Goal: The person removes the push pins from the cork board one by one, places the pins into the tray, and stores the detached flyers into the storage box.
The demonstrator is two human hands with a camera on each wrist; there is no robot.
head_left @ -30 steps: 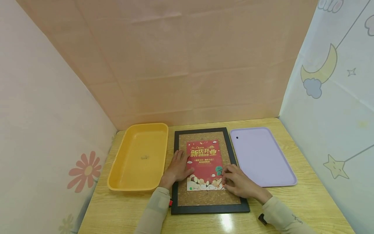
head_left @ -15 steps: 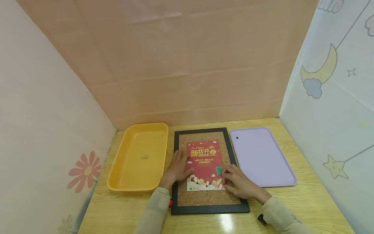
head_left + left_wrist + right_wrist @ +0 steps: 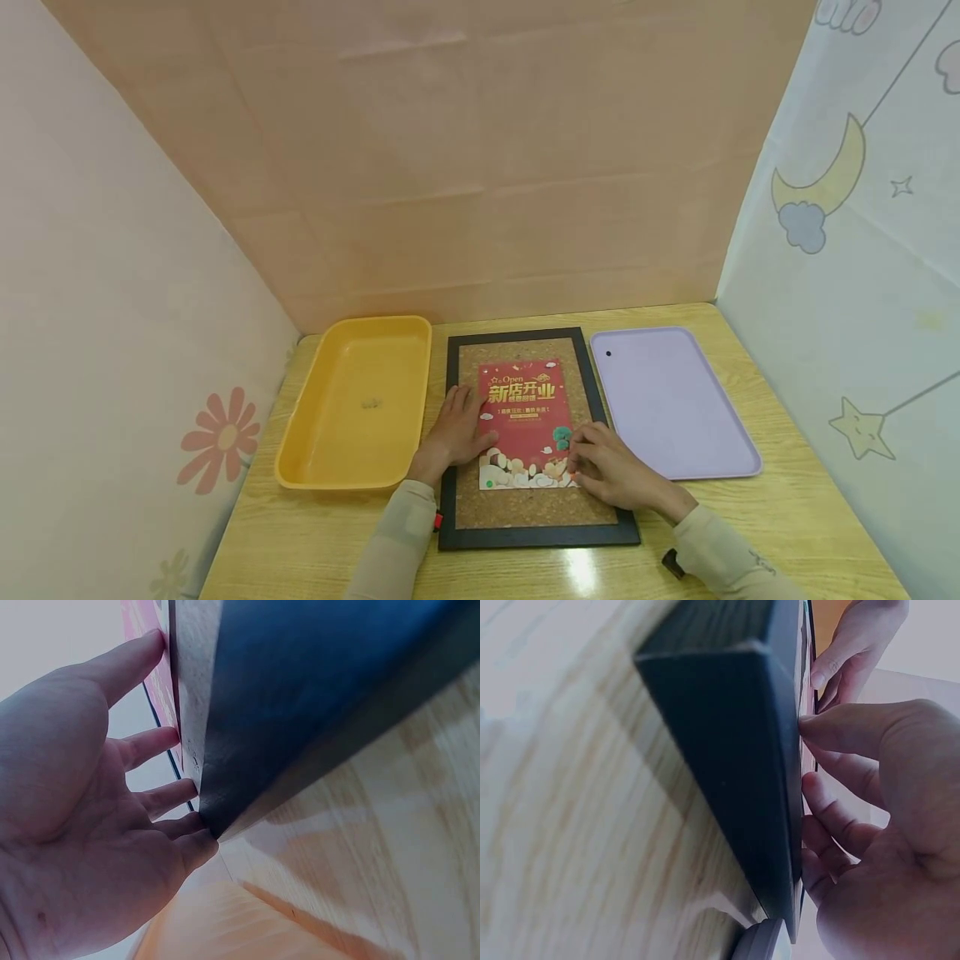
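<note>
A red poster (image 3: pixel 521 437) with gold lettering lies on a cork board (image 3: pixel 536 510) in a black frame (image 3: pixel 540 537). A small green dot (image 3: pixel 490 483) shows at its lower left corner. My left hand (image 3: pixel 452 433) rests along the poster's left side, fingers spread; in the left wrist view its fingertips touch the board's face. At the poster's lower right corner is my right hand (image 3: pixel 611 467), its thumb and fingers bent with their tips down at the board. I cannot tell whether they pinch anything small there.
A deep yellow tray (image 3: pixel 408 400) stands left of the board. To the right lies a shallow lilac tray (image 3: pixel 675 400) with a small black dot-like thing (image 3: pixel 608 353) near its upper left corner. Fabric walls enclose the wooden table (image 3: pixel 810 517) on three sides.
</note>
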